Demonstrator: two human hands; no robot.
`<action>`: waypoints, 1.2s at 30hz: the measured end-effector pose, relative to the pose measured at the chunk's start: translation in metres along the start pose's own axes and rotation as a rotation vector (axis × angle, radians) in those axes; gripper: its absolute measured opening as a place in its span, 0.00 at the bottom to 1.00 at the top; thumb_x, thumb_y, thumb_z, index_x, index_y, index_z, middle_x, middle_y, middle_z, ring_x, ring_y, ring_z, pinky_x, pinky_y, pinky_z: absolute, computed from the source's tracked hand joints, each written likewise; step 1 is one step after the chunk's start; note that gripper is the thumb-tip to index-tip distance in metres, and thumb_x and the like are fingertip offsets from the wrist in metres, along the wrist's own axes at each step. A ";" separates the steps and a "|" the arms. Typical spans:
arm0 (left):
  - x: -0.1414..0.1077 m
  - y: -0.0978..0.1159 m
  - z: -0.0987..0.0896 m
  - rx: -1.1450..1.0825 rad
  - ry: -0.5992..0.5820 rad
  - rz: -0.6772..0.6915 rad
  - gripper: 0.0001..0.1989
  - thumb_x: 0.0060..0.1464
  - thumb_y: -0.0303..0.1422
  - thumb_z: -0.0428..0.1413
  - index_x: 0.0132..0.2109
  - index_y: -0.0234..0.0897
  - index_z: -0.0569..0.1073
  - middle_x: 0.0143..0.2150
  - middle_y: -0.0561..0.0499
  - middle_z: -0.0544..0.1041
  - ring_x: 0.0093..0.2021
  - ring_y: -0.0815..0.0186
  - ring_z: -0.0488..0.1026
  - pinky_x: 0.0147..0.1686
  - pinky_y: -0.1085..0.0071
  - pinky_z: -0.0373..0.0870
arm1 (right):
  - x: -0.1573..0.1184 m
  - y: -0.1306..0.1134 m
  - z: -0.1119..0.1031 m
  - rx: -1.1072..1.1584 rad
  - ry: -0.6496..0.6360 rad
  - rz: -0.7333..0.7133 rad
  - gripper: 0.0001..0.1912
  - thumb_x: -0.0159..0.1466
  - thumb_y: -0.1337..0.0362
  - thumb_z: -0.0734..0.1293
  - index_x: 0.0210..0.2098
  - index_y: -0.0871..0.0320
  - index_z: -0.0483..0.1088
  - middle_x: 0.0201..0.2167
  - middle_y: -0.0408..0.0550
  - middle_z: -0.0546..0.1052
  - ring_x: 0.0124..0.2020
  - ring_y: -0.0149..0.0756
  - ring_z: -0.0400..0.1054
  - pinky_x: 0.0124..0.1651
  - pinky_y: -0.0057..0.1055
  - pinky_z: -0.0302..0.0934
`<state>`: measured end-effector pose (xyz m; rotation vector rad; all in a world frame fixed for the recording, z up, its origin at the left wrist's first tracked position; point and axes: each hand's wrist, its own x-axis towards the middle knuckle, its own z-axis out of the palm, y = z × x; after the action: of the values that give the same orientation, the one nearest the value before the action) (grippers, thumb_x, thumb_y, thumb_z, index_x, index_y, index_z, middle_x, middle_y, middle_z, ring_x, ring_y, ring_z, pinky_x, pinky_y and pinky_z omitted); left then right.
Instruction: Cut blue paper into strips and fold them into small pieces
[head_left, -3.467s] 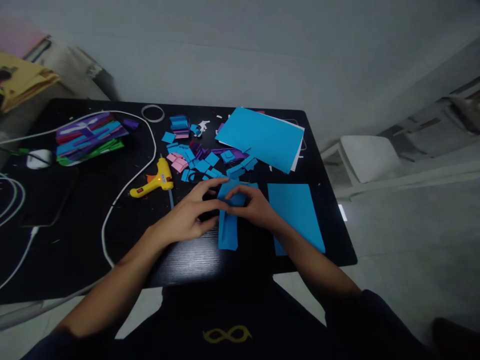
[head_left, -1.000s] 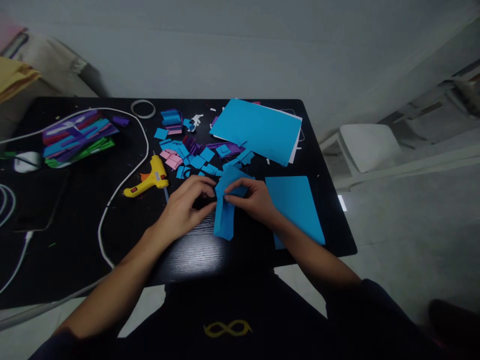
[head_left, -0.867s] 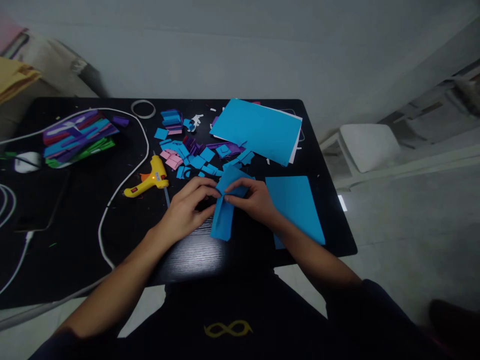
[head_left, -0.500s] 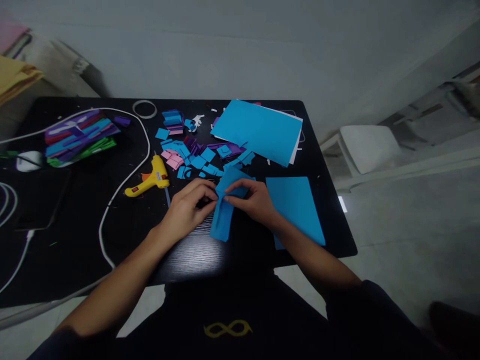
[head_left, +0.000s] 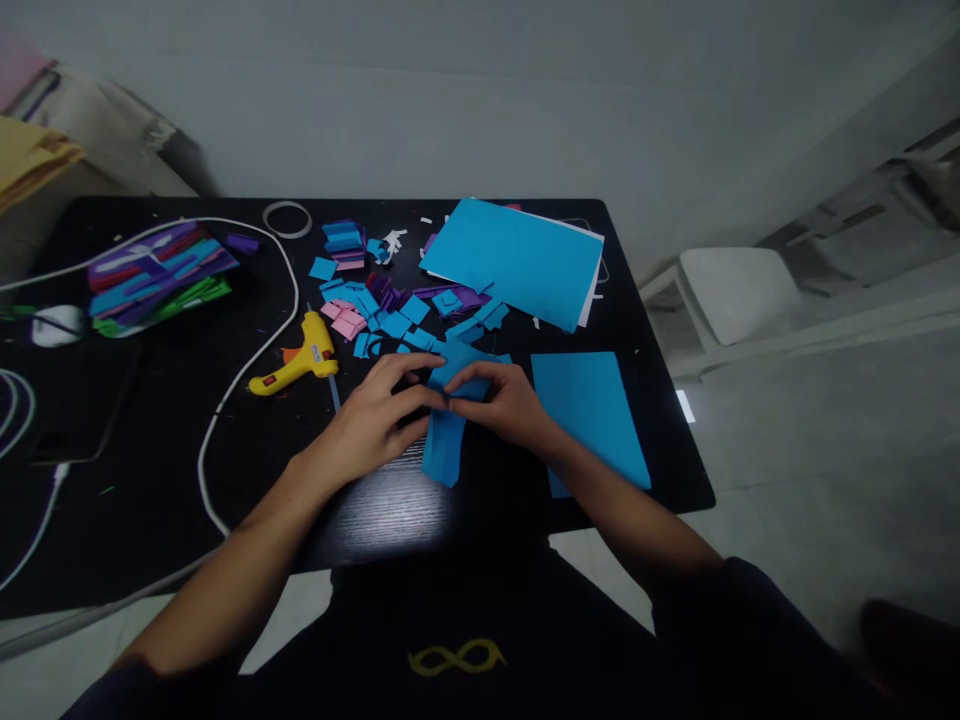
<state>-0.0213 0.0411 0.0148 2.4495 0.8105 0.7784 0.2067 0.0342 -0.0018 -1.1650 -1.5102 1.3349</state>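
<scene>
A folded piece of blue paper (head_left: 444, 450) stands out over the front part of the black table, with a strip hanging toward me and a wider part behind the fingers. My right hand (head_left: 504, 400) pinches it at the middle between thumb and forefinger. From the other side my left hand (head_left: 379, 405) holds it by the fingertips, its fingers more spread, one of them meeting the right fingertips at the crease. Where the fingers meet, the fold is partly hidden. A flat blue sheet (head_left: 589, 410) lies beside and partly under my right forearm.
A yellow glue gun (head_left: 304, 358) lies left of my left hand. Behind are small blue, pink and purple paper pieces (head_left: 394, 322) and a large blue sheet (head_left: 517, 260) over white paper. A white cable (head_left: 221, 400) curves across the left, near a coloured bundle (head_left: 161, 270).
My left fingers have loosened from a tight pinch, spreading and shifting slightly right over the crease. My right hand stays on the paper, which has barely moved.
</scene>
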 end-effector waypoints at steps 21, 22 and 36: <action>-0.002 -0.003 0.002 0.019 0.039 -0.012 0.13 0.63 0.25 0.59 0.53 0.40 0.76 0.60 0.41 0.72 0.61 0.54 0.73 0.57 0.57 0.76 | 0.002 0.004 0.002 -0.002 0.051 -0.035 0.04 0.57 0.65 0.77 0.33 0.56 0.81 0.34 0.43 0.83 0.36 0.37 0.75 0.43 0.34 0.68; -0.002 -0.003 0.002 0.019 0.032 -0.012 0.13 0.64 0.25 0.59 0.54 0.41 0.76 0.61 0.41 0.72 0.61 0.54 0.73 0.57 0.57 0.76 | 0.002 0.004 0.002 -0.005 0.054 -0.038 0.04 0.57 0.65 0.77 0.33 0.55 0.81 0.34 0.43 0.83 0.36 0.37 0.75 0.43 0.34 0.68; -0.001 0.000 0.003 0.038 0.047 -0.017 0.11 0.64 0.26 0.59 0.53 0.39 0.75 0.60 0.40 0.72 0.60 0.54 0.74 0.58 0.56 0.75 | 0.002 0.003 0.001 0.142 0.005 0.034 0.07 0.55 0.65 0.76 0.34 0.55 0.80 0.33 0.43 0.81 0.35 0.36 0.73 0.40 0.34 0.67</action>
<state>-0.0204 0.0395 0.0118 2.4627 0.8696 0.8250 0.2056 0.0362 -0.0047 -1.1077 -1.3736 1.4362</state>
